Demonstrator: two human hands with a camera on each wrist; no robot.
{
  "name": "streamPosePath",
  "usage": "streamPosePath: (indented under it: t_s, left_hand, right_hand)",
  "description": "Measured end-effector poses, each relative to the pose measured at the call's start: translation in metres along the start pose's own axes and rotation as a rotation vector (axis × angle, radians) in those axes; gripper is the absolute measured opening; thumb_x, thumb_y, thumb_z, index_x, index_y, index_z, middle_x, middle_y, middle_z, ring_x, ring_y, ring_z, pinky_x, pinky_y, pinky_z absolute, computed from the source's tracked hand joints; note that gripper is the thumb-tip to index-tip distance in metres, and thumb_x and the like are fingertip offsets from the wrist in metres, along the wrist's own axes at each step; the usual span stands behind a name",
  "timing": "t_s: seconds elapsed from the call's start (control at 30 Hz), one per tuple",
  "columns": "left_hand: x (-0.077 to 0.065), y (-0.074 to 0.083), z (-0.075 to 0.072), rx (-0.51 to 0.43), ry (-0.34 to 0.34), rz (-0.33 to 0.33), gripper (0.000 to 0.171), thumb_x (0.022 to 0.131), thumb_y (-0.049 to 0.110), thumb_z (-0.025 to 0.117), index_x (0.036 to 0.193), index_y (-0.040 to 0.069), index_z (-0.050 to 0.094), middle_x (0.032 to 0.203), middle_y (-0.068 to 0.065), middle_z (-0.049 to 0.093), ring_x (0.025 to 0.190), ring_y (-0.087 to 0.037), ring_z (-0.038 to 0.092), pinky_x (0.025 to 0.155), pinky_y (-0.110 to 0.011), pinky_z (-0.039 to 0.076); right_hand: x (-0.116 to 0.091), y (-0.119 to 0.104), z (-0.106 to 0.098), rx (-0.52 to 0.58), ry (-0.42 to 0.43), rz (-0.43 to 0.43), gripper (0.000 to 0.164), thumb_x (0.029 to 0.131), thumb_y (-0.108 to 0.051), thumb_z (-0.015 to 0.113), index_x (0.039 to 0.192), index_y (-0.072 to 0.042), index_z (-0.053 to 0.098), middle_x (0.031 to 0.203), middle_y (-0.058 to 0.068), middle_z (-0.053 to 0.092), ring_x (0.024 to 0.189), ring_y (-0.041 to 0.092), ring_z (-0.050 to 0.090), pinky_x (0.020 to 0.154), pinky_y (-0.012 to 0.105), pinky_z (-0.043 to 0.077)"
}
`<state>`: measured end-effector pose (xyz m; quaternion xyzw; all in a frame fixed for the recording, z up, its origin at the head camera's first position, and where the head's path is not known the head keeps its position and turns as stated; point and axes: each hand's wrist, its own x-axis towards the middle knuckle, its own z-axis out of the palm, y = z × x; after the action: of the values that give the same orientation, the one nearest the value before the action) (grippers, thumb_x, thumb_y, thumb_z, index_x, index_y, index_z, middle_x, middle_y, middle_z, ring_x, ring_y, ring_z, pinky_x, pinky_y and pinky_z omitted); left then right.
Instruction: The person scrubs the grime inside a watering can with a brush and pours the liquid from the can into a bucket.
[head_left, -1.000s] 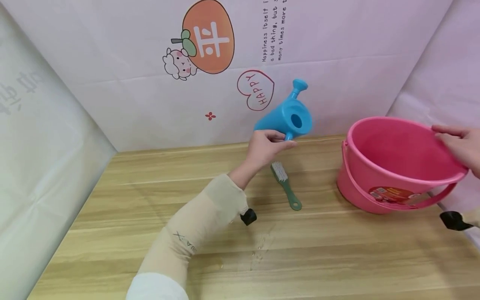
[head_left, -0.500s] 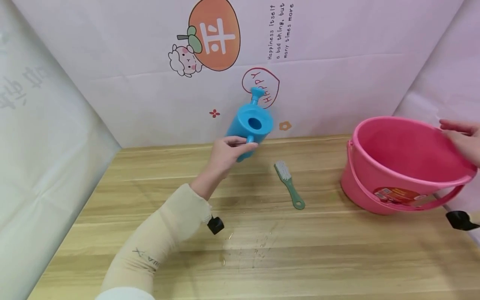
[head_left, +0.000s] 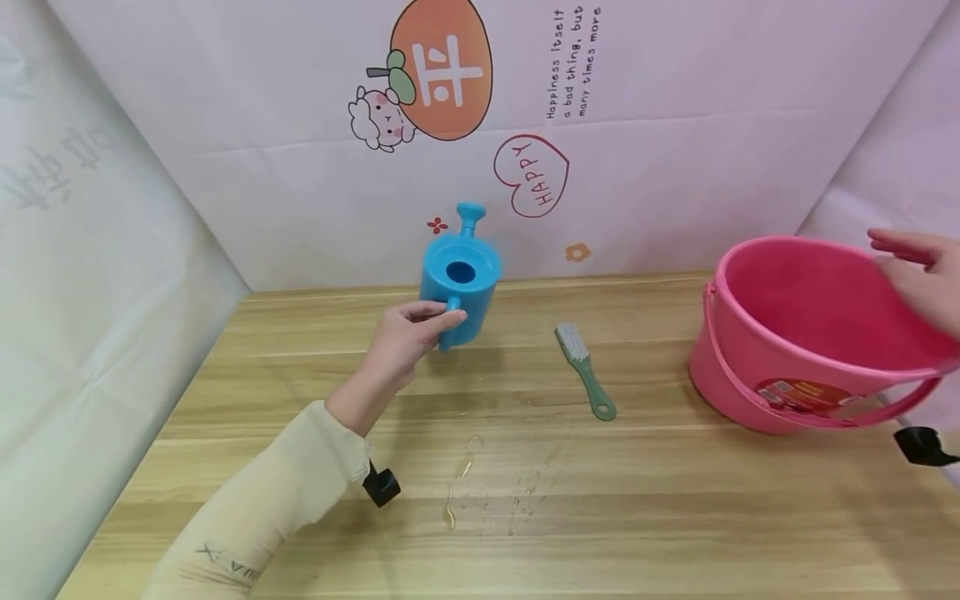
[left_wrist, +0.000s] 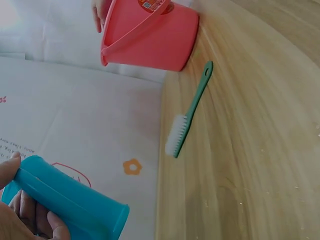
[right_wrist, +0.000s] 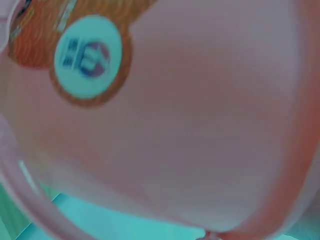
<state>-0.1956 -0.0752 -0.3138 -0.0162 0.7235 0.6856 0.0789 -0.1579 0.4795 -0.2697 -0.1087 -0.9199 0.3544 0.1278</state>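
Note:
My left hand pinches the handle of a blue watering can, thumb on one side and fingers curled on the other. The can stands nearly upright over the back of the table, its spout pointing to the wall and its round top hole facing me. In the left wrist view, the can is at lower left. At far right, my right hand is at the rim of a pink bucket, fingers extended over its mouth. The bucket's sticker and wall fill the right wrist view; that hand is hidden there.
A green-handled brush with white bristles lies between can and bucket. Water drops dot the wooden table in front. A printed white sheet covers the wall right behind.
My left hand has carried the watering can left and down, away from the bucket, turning it more upright. My right hand's fingers have lifted a little off the bucket's rim.

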Motion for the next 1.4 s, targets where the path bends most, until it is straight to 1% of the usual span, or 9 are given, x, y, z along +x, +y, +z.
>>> streamPosePath:
  t_s: [0.07, 0.17, 0.47, 0.6, 0.7, 0.83, 1.2, 1.3, 1.4]
  left_hand:
    - [-0.002, -0.003, -0.005, -0.007, 0.004, -0.012, 0.031, 0.094, 0.016, 0.077, 0.117, -0.004, 0.071, 0.119, -0.011, 0.062, 0.102, -0.022, 0.052, 0.082, -0.026, 0.050]
    - [-0.004, -0.009, -0.013, -0.025, 0.008, -0.024, 0.030, 0.095, 0.014, 0.076, 0.117, -0.006, 0.071, 0.117, -0.010, 0.062, 0.101, -0.021, 0.053, 0.082, -0.023, 0.051]
    - [-0.009, -0.023, -0.036, -0.061, 0.008, -0.087, 0.033, 0.097, 0.012, 0.072, 0.124, -0.008, 0.066, 0.132, -0.015, 0.059, 0.121, -0.023, 0.057, 0.104, -0.036, 0.049]
    - [-0.010, -0.029, -0.042, -0.068, -0.008, -0.089, 0.032, 0.098, 0.010, 0.071, 0.124, -0.010, 0.066, 0.136, -0.019, 0.059, 0.130, -0.028, 0.054, 0.107, -0.039, 0.046]
    - [-0.010, -0.032, -0.046, -0.083, -0.018, -0.087, 0.032, 0.099, 0.007, 0.069, 0.125, -0.012, 0.064, 0.137, -0.021, 0.058, 0.135, -0.030, 0.051, 0.107, -0.040, 0.045]
    - [-0.012, -0.037, -0.050, -0.111, -0.024, -0.092, 0.031, 0.100, 0.003, 0.066, 0.125, -0.014, 0.062, 0.136, -0.022, 0.058, 0.135, -0.030, 0.050, 0.106, -0.038, 0.045]
    - [-0.018, -0.049, -0.057, -0.065, -0.031, -0.094, 0.034, 0.099, 0.003, 0.068, 0.126, -0.015, 0.062, 0.134, -0.022, 0.059, 0.135, -0.032, 0.050, 0.104, -0.039, 0.047]
    - [-0.018, -0.052, -0.057, -0.064, -0.027, -0.090, 0.032, 0.098, 0.003, 0.069, 0.124, -0.014, 0.064, 0.131, -0.020, 0.061, 0.133, -0.031, 0.052, 0.104, -0.038, 0.048]
    - [-0.018, -0.054, -0.058, -0.060, -0.018, -0.091, 0.030, 0.098, 0.002, 0.069, 0.122, -0.014, 0.065, 0.127, -0.018, 0.062, 0.127, -0.028, 0.056, 0.102, -0.037, 0.050]
  right_hand:
    - [-0.004, -0.006, 0.003, -0.077, -0.029, -0.003, 0.056, 0.110, -0.028, 0.038, 0.161, -0.007, 0.028, 0.124, 0.008, 0.064, 0.055, 0.014, 0.068, 0.047, 0.035, 0.057]
    - [-0.012, -0.018, 0.007, -0.181, -0.065, -0.018, 0.059, 0.111, -0.032, 0.035, 0.161, -0.004, 0.022, 0.129, 0.049, 0.042, 0.059, 0.037, 0.070, 0.049, 0.046, 0.058]
    - [-0.018, -0.050, 0.020, -0.330, -0.061, -0.156, 0.051, 0.110, -0.025, 0.045, 0.152, 0.004, 0.040, 0.124, 0.044, 0.048, 0.087, 0.056, 0.059, 0.047, 0.039, 0.055]
    - [-0.020, -0.057, 0.028, -0.313, -0.062, -0.244, 0.047, 0.108, -0.020, 0.050, 0.149, 0.003, 0.047, 0.134, 0.043, 0.048, 0.111, 0.062, 0.047, 0.072, 0.063, 0.054]
    - [-0.022, -0.061, 0.034, -0.289, -0.060, -0.305, 0.045, 0.107, -0.016, 0.051, 0.147, 0.004, 0.049, 0.138, 0.043, 0.046, 0.121, 0.064, 0.040, 0.088, 0.080, 0.037]
    - [-0.027, -0.066, 0.043, -0.252, -0.060, -0.361, 0.044, 0.106, -0.015, 0.052, 0.146, 0.004, 0.051, 0.139, 0.042, 0.046, 0.126, 0.064, 0.039, 0.096, 0.080, 0.033]
    - [-0.051, -0.088, 0.079, -0.272, 0.035, -0.609, 0.036, 0.100, -0.009, 0.065, 0.135, 0.001, 0.064, 0.128, 0.026, 0.063, 0.122, 0.049, 0.053, 0.106, 0.063, 0.039]
    - [-0.055, -0.094, 0.089, -0.267, 0.042, -0.695, 0.038, 0.094, -0.004, 0.070, 0.132, 0.000, 0.066, 0.124, 0.023, 0.066, 0.118, 0.044, 0.058, 0.114, 0.031, 0.038]
    - [-0.057, -0.099, 0.099, -0.260, 0.054, -0.787, 0.044, 0.089, 0.001, 0.073, 0.132, -0.001, 0.067, 0.120, 0.020, 0.069, 0.107, 0.037, 0.062, 0.100, 0.005, 0.032]
